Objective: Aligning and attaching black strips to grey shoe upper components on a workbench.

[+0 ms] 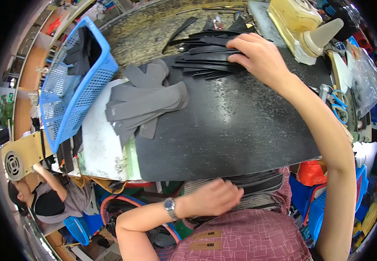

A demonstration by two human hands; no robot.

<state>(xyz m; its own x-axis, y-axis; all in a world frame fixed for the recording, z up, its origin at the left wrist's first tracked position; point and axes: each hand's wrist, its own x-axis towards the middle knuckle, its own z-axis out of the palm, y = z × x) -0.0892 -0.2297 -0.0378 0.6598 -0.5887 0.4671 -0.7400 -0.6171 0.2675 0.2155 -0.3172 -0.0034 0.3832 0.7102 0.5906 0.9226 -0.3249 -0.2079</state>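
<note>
At the far side of the black work board [223, 135], my right hand [260, 56] closes its thumb and fingers on the edge of a black curved strip in a heap of black strips [210, 54]. My left hand [216, 196], with a watch on its wrist, hovers over my lap; motion smears its fingers. Beside it, a stack of dark strips [258, 182] lies on my lap. Left of the board's middle is a loose pile of grey insole-shaped pieces [149, 102], overlapping in several directions.
A blue perforated basket [82, 91] with dark pieces stands tilted at the left. At the far right are a yellowish container [295, 21], a pale cone-tipped bottle [323, 39] and blue-handled scissors [339, 106]. Another person [53, 198] works at the lower left.
</note>
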